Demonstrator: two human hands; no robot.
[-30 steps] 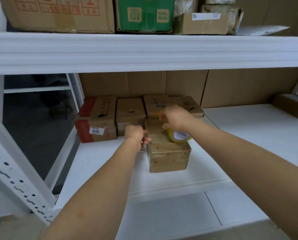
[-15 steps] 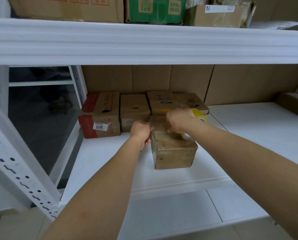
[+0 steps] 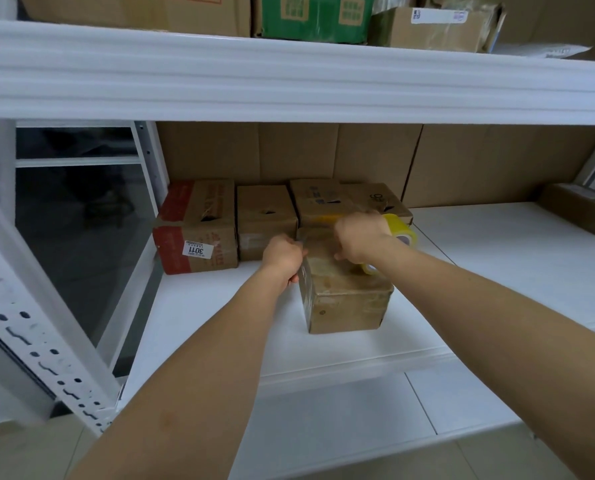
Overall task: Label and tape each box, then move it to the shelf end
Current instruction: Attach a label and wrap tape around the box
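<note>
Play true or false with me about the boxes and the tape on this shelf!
1. The right hand holds a yellow roll of packing tape. True.
2. The left hand rests flat on the white shelf board. False: it is at the left top edge of the brown cardboard box in front.
3. The red-and-brown box with the 3011 sticker is farthest left. True.
4. The green carton sits on the lower shelf. False: it is on the upper one.

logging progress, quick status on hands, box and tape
Left hand pinching tape at box's left edge. Right hand gripping yellow tape roll atop front box. Finished boxes close behind, nothing blocking.
</note>
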